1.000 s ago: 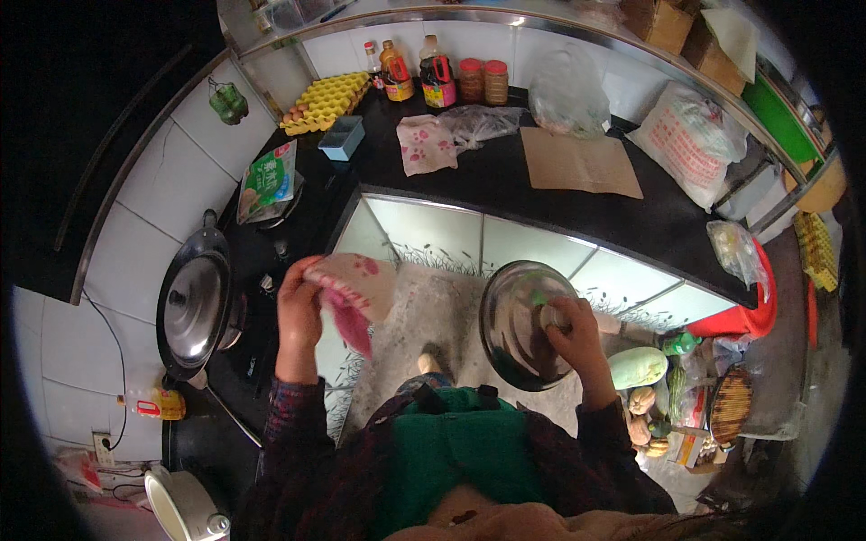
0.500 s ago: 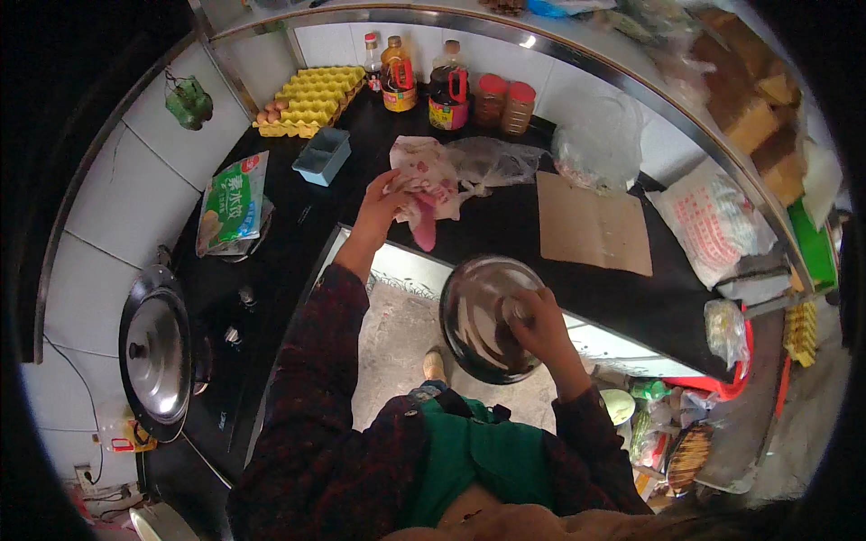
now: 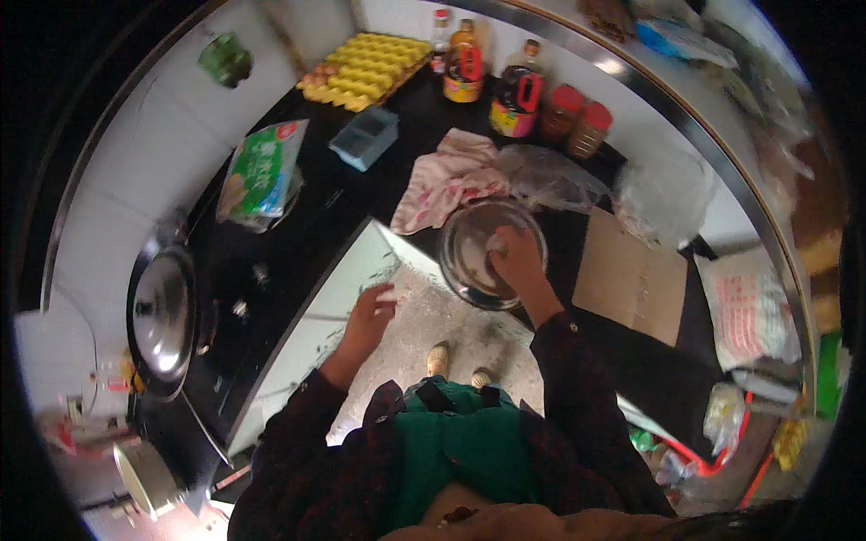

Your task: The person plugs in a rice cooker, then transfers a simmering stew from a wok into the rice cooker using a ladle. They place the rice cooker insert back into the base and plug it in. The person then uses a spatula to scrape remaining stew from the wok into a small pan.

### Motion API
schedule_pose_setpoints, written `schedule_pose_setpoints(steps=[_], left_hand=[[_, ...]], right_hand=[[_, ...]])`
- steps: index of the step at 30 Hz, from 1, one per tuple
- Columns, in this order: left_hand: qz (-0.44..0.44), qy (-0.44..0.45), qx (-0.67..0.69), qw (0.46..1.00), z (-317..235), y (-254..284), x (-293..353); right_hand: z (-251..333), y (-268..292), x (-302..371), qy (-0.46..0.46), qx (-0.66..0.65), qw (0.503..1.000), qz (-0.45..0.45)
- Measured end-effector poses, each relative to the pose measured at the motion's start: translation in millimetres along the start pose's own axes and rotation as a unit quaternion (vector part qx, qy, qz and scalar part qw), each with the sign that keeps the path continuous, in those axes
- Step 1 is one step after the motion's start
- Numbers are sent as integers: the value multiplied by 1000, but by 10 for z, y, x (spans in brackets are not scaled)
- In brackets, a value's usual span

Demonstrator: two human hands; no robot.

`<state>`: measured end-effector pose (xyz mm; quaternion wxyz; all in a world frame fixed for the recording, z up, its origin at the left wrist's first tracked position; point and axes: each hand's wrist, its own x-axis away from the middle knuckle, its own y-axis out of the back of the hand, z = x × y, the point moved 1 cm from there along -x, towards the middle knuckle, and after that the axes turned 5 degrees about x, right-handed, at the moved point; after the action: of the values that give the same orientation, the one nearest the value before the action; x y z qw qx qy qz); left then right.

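My right hand grips the knob of a round pot lid. The lid lies over the counter's front edge, its far rim against a pink-stained towel; whether it rests on the counter, I cannot tell. Over the floor gap, nearer my body, my left hand is slightly blurred, its fingers loosely bent and apart, with nothing in them. Beside the towel lies a crumpled clear plastic bag.
A lidded wok stands on the left. Behind are a blue-grey divided box, yellow egg trays, sauce bottles and red-capped jars. Cardboard and a white sack lie to the right.
My left hand has let go of the towel and drawn back toward my body. The right hand has carried the lid forward, from above the floor to the counter's edge beside the towel.
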<state>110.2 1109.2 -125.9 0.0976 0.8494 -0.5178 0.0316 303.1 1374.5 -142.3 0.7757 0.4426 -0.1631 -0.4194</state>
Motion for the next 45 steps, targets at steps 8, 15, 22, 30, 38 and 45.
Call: schedule_pose_setpoints(steps=[8,15,22,30,38,45], left_hand=[[-224,177,96,954,141,-302,2037],[-347,200,147,904,219,-884,3043],[-417,160,185,875,239,-1015,3531],[-450,112,159,872,268,-598,4204],[-502,105,201,835,538,171,5282],[-570,91,192,794,711,555,6174]], right_hand=[[-109,-101,-675,52,8,998,-34],[-50,56,-667,147,81,985,-43],[-57,213,-412,137,14,991,4],[191,-157,195,186,-71,979,30],[2451,-990,1960,287,-182,900,274],[4434,-2041,3412,483,-213,752,394]])
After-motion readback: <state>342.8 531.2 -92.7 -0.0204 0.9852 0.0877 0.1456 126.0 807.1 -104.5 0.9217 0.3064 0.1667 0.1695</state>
